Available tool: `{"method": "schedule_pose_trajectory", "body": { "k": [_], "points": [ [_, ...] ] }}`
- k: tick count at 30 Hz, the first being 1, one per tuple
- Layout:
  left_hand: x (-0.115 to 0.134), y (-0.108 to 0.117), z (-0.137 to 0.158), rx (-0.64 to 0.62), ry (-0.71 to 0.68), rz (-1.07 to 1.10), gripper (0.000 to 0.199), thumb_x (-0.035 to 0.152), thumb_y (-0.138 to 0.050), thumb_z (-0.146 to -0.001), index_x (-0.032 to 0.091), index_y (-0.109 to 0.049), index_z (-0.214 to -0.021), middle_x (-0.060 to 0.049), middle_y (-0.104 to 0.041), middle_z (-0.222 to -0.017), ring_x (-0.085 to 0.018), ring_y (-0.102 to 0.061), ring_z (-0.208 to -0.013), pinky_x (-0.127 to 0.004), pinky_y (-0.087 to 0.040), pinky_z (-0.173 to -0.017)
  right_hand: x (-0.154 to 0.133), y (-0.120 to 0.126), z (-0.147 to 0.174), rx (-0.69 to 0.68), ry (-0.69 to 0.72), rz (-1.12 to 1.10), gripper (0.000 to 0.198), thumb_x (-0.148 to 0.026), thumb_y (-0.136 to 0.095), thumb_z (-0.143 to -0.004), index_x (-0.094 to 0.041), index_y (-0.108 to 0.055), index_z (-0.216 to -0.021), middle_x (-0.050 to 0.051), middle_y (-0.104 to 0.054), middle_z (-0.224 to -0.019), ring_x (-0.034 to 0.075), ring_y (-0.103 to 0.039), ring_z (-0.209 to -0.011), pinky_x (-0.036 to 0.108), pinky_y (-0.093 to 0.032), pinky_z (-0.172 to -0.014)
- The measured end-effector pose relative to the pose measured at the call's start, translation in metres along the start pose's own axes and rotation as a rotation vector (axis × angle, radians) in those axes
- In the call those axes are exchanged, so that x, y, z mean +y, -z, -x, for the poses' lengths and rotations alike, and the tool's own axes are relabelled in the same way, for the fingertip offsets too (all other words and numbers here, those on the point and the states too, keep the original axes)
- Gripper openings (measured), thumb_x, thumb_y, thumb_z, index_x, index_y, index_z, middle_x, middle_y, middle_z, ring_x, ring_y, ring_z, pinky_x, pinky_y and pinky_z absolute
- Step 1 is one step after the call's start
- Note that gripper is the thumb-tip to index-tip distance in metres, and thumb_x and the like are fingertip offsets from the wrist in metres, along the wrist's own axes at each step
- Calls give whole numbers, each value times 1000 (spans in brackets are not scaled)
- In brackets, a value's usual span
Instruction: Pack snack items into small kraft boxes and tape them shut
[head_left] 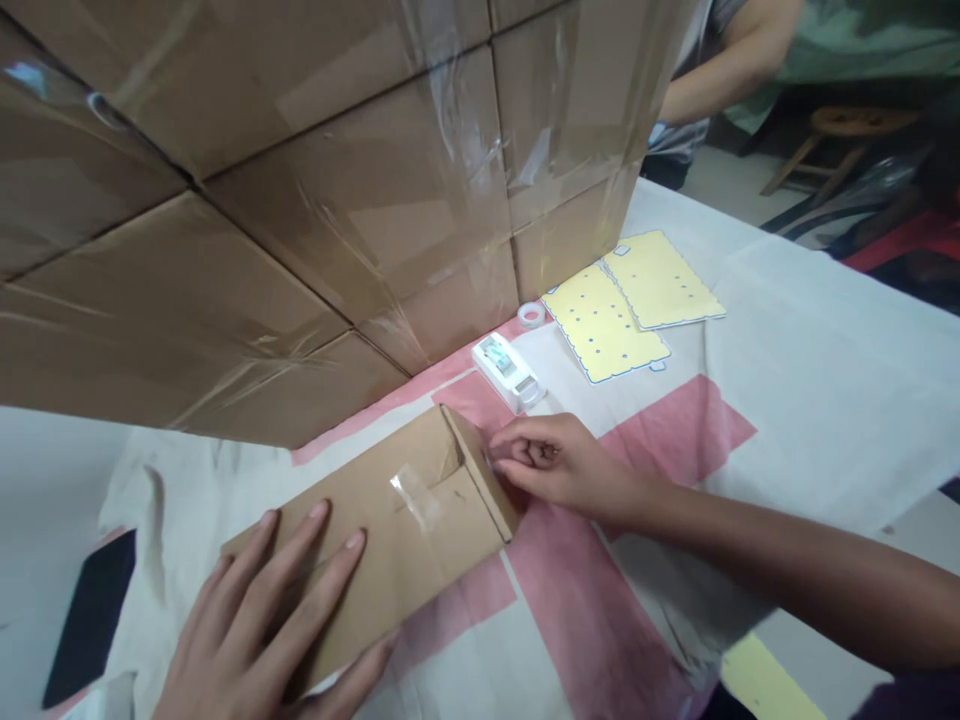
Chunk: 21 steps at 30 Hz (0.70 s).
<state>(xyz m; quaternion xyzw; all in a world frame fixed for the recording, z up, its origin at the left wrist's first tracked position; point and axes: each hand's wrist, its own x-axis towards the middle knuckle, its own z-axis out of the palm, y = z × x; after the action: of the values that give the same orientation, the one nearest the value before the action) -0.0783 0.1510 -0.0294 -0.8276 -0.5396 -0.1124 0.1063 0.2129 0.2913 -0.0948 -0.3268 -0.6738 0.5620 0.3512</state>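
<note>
Resting with its fingers spread apart, the left hand [255,625] lies on the near left part of a small cardboard box [397,555] in the lower middle of the head view. The box lies slantwise on a pink and white cloth [817,410], with a short strip of clear tape [415,497] on its upper face. At the box's right end, near the centre of the frame, is the right hand [559,462], its fingers curled and its thumb and forefinger tips close to one another; that spot is small and soft, so I cannot tell whether they pinch anything.

Just above the right hand stands a white device [506,372], with a white ring [531,315] near its upper end. To the right of these, two yellow sheets [607,325] with blue edges overlap. A stack of large taped cartons [360,190] fills the upper left and upper middle. A dark flat object [91,620] shows at the lower left. In the upper right are another person's arm [739,75] and a wooden stool [862,122].
</note>
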Motion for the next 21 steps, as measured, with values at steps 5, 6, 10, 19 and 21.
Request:
{"method": "schedule_pose_trajectory", "body": {
  "k": [5, 6, 10, 19, 21],
  "points": [
    [-6, -1, -3, 29, -75, 17, 86, 40, -74, -81, 29, -36, -157, -7, -38, -163, -38, -41, -146, -53, -31, -124, 5, -8, 4, 6, -16, -75, 28, -22, -61, -88, -15, -75, -112, -4, -53, -67, 8, -42, -58, 23, -33, -54],
    [-6, -1, -4, 30, -80, 18, 87, 40, -75, -81, 29, -36, -157, -7, -38, -164, -37, -42, -145, -52, -31, -124, 4, -8, 5, -1, -28, -104, 27, -22, -61, -88, -15, -75, -110, -4, -53, -66, 8, -42, -57, 23, -34, -54],
    [-6, -1, -4, 26, -78, 16, 87, 39, -75, -81, 28, -36, -158, -6, -37, -164, -36, -39, -147, -49, -30, -125, -5, -3, 8, -67, -109, -122, 12, -19, -62, -83, -14, -73, -81, -3, -55, -63, 8, -45, -57, 22, -34, -53],
    [-6, -1, 0, -9, -26, 22, 83, 43, -71, -84, 34, -34, -158, -5, -39, -163, -40, -40, -146, -62, -34, -121, -9, 2, 7, -54, -139, -144, 15, -17, -60, -81, -16, -72, -73, -2, -59, -62, 9, -47, -57, 22, -37, -53],
    [-5, -2, -2, 6, -33, 13, 81, 46, -70, -85, 32, -36, -157, -7, -41, -162, -40, -41, -145, -61, -35, -121, -8, 3, 6, -22, -150, -157, 16, -18, -60, -83, -16, -76, -82, -1, -63, -66, 10, -49, -59, 23, -38, -55]
  ]
}}
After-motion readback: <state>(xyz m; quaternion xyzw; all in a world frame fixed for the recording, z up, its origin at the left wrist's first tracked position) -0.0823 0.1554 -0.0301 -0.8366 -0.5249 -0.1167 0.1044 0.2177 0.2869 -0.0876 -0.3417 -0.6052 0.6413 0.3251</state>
